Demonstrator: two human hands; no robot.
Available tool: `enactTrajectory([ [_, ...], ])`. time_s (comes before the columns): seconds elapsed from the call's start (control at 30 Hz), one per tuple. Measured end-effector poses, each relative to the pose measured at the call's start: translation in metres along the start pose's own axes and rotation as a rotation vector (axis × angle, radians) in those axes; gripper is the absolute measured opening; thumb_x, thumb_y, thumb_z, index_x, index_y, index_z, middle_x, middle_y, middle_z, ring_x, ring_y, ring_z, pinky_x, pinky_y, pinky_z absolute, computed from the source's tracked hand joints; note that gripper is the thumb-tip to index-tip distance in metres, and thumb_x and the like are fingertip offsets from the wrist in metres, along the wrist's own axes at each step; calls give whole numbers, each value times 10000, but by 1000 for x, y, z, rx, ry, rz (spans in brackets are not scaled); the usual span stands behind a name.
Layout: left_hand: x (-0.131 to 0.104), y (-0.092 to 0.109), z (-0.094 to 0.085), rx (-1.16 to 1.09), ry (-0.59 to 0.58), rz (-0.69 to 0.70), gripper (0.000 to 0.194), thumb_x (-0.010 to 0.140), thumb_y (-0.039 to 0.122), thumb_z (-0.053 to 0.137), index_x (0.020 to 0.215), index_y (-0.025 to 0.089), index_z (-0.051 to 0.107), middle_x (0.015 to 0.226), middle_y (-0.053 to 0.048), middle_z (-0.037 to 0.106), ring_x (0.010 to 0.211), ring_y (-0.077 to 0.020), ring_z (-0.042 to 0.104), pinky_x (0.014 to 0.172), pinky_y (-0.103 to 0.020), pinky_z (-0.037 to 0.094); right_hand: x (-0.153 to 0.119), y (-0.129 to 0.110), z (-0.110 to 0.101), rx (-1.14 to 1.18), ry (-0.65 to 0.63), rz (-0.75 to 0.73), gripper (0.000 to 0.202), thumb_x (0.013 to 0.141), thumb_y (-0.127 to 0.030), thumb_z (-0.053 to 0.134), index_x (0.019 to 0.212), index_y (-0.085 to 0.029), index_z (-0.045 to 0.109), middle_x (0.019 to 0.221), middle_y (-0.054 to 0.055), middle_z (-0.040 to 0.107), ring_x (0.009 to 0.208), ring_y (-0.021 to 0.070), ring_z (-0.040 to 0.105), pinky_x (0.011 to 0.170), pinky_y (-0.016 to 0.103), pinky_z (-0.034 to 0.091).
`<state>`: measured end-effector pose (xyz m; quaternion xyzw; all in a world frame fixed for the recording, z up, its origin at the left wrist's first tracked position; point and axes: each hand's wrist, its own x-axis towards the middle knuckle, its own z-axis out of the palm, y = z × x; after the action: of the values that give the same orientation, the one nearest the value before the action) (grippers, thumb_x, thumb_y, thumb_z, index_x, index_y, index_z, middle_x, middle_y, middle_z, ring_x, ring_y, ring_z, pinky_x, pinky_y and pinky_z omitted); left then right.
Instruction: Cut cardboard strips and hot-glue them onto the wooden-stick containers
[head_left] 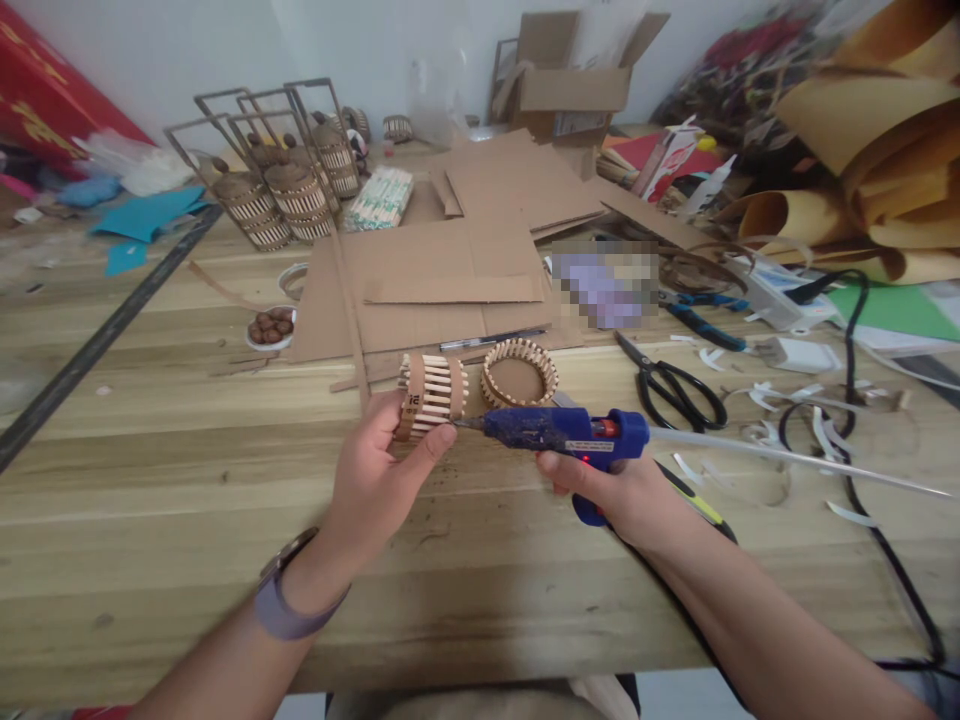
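My left hand (386, 465) is closed around a small round basket (433, 385) made of short wooden sticks and cardboard bands, tipped on its side. In my right hand (615, 485) is a blue hot glue gun (555, 428), its red light on and a clear glue stick (787, 465) trailing from the back. The nozzle meets the basket's edge near my left thumb; whether it touches, I cannot tell. Just behind the nozzle, a second stick basket (519, 374) stands upright, showing its cardboard base.
Black scissors (675, 390), pliers (701, 325) and white scraps lie to the right, with a black cable (851, 400). Cardboard sheets (427, 260) cover the middle. Finished stick lanterns (300, 195) and a bowl of brown balls (270, 328) stand at left. A cutter (697, 500) lies beneath my right forearm.
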<state>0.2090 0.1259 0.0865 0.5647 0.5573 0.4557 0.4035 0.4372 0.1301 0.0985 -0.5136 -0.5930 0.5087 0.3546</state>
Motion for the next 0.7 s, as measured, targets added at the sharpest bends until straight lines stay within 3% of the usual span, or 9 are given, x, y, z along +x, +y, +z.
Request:
enactTrajectory([
  [0.37, 0, -4, 0, -5, 17, 1, 318, 857, 464, 747, 1090, 248, 728, 1088, -23, 735, 999, -200, 673, 882, -301, 507, -1, 4, -1, -1, 3, -13, 336, 760, -567, 746, 727, -237, 699, 499, -4, 521, 530, 174, 543, 472, 289, 423],
  [0.7, 1, -4, 1, -36, 16, -32, 373, 839, 490, 754, 1100, 226, 725, 1125, -47, 732, 981, -207, 684, 859, -307, 519, 0, 8, -1, -28, 8, -60, 264, 778, -493, 730, 725, -237, 694, 511, -16, 497, 465, 133, 449, 430, 276, 362],
])
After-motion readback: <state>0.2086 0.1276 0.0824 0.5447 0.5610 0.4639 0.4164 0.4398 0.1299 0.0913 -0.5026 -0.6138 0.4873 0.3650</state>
